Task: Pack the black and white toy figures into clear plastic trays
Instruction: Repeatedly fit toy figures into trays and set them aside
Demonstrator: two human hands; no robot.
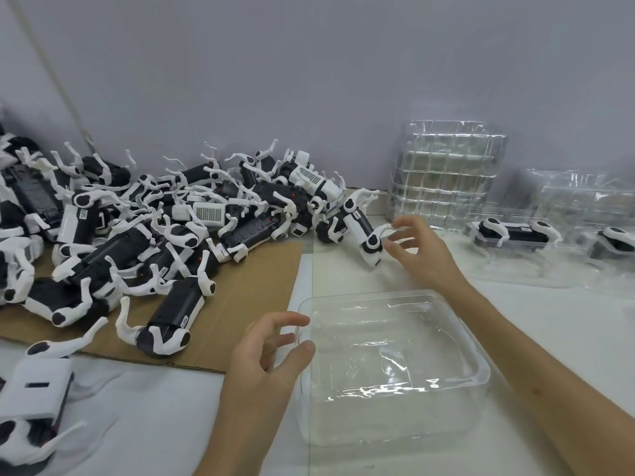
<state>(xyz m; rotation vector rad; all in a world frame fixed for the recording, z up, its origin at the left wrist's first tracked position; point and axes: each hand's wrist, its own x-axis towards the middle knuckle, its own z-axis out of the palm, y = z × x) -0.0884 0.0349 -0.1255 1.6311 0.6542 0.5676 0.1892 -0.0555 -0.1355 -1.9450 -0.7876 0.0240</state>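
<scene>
Tabletop (549, 321): right hand (422, 249) at toy figure (360, 228), left hand (264, 355) by tray (378, 296)

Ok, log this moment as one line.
left hand: open, by clear tray left rim | right hand: open, at toy figure on pile edge | tray: empty

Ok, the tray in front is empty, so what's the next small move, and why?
Probably close the right hand on the toy figure at the right edge of the pile: its spread fingers are right beside it and hold nothing, and the left hand is open by the left rim of the empty tray.
</scene>
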